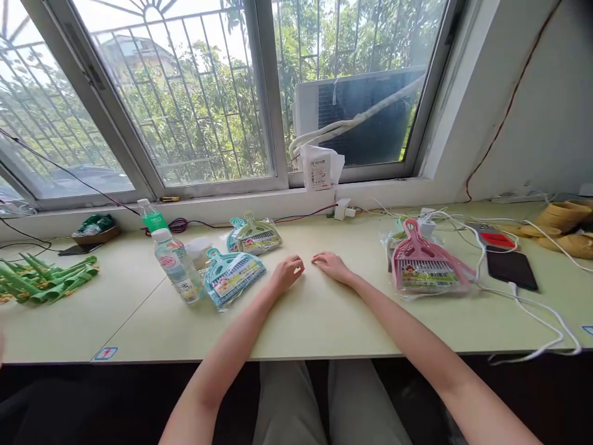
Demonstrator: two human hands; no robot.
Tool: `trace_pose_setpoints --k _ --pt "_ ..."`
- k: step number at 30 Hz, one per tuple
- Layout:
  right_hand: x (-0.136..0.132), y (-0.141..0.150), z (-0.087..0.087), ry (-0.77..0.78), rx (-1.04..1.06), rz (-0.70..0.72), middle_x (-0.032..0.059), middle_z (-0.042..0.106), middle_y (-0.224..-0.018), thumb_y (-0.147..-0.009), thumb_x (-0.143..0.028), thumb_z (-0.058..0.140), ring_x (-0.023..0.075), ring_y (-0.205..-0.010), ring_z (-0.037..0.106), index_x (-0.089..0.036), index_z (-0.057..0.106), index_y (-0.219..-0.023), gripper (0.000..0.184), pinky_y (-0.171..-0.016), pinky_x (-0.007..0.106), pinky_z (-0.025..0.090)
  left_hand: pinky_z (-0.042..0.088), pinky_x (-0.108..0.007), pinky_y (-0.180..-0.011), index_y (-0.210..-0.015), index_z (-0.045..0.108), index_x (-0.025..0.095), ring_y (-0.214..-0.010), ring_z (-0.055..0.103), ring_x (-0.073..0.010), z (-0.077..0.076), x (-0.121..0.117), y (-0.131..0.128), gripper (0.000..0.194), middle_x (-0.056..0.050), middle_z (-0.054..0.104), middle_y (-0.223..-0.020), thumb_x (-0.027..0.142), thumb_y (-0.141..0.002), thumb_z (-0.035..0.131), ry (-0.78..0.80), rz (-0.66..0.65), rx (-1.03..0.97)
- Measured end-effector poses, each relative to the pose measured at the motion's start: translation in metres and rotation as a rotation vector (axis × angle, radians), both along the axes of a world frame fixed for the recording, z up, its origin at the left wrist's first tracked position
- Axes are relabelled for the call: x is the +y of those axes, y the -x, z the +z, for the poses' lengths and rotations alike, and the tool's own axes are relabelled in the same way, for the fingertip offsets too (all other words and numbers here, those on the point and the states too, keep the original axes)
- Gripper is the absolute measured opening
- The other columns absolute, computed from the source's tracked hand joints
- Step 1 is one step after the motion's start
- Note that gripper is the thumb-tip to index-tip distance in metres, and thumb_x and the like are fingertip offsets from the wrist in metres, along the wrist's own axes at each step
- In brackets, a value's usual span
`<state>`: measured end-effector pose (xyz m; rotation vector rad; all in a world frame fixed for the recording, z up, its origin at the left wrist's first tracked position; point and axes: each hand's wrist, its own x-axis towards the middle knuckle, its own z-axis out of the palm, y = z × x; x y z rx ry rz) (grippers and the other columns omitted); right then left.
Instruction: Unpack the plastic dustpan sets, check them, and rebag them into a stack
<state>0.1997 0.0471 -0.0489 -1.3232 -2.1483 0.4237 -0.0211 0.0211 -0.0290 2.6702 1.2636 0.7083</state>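
Note:
Both my forearms stretch out over a pale green table (315,321). My left hand (287,272) rests on the tabletop with its fingers curled loosely under and nothing in it. My right hand (332,266) lies flat beside it, fingers stretched toward the left hand, holding nothing. The fingertips of the two hands are a small gap apart. A blue packaged mini broom and dustpan set (232,275) lies just left of my left hand. A green set (256,236) lies behind it. A pink set (422,262) lies to the right of my right hand.
Two plastic water bottles (176,262) stand left of the blue set. Green plastic pieces (41,278) are piled at far left. A black phone (511,268) with white cables (532,315), a charger (343,209) and yellow items (565,225) sit at right. A barred window runs along the back.

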Motion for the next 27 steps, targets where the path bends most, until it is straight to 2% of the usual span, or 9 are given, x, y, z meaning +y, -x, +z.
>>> trace_pose_setpoints --k 8,12,15,19,24,27 --pt "0.0 -0.005 -0.002 -0.033 -0.094 0.062 0.0054 0.064 -0.131 -0.091 -0.022 0.05 0.0261 -0.123 0.054 -0.026 0.07 -0.113 0.029 -0.107 0.045 0.039 0.047 -0.028 -0.077 -0.087 0.064 0.021 -0.092 0.063 -0.0174 0.001 0.0 0.002 0.015 -0.004 0.066 -0.101 0.017 -0.089 0.049 -0.026 0.031 0.051" --pt "0.0 -0.005 -0.002 -0.043 -0.108 0.07 0.0049 0.063 -0.131 -0.093 -0.023 0.049 0.0251 -0.122 0.055 -0.026 0.068 -0.114 0.029 -0.106 0.044 0.04 0.047 -0.03 -0.077 -0.088 0.065 0.021 -0.098 0.061 -0.0194 0.005 -0.004 -0.003 0.021 -0.005 0.067 -0.103 0.012 -0.09 0.045 -0.06 0.059 0.12" --pt "0.001 -0.006 -0.002 -0.05 -0.117 0.079 0.0051 0.063 -0.131 -0.093 -0.023 0.049 0.0246 -0.122 0.055 -0.027 0.068 -0.114 0.029 -0.107 0.044 0.039 0.046 -0.035 -0.086 -0.096 0.066 0.021 -0.105 0.059 -0.0232 0.013 -0.006 -0.003 0.027 -0.008 0.067 -0.108 0.01 -0.089 0.043 -0.158 0.216 0.18" --pt "0.001 -0.007 -0.001 -0.036 -0.131 0.082 0.0059 0.062 -0.133 -0.093 -0.023 0.049 0.0259 -0.125 0.054 -0.026 0.068 -0.114 0.029 -0.106 0.046 0.04 0.034 -0.048 -0.103 -0.109 0.065 0.015 -0.115 0.052 -0.0336 0.023 -0.002 0.014 0.028 -0.017 0.062 -0.117 0.021 -0.091 0.044 -0.279 0.516 0.253" --pt "0.003 -0.009 0.0 -0.034 -0.131 0.096 0.0052 0.062 -0.133 -0.094 -0.024 0.048 0.0249 -0.126 0.053 -0.026 0.067 -0.116 0.029 -0.107 0.045 0.039 0.035 -0.046 -0.097 -0.092 0.067 0.018 -0.107 0.056 -0.0327 0.025 0.014 0.046 0.023 -0.015 0.067 -0.108 0.026 -0.089 0.045 -0.022 0.562 0.426" --pt "0.003 -0.01 0.002 -0.032 -0.124 0.099 0.0058 0.062 -0.133 -0.094 -0.023 0.049 0.0248 -0.125 0.053 -0.026 0.067 -0.116 0.029 -0.107 0.045 0.038 0.037 -0.044 -0.093 -0.092 0.066 0.016 -0.107 0.058 -0.0329 0.024 0.02 0.054 0.024 -0.017 0.069 -0.106 0.024 -0.089 0.044 0.008 0.582 0.439"
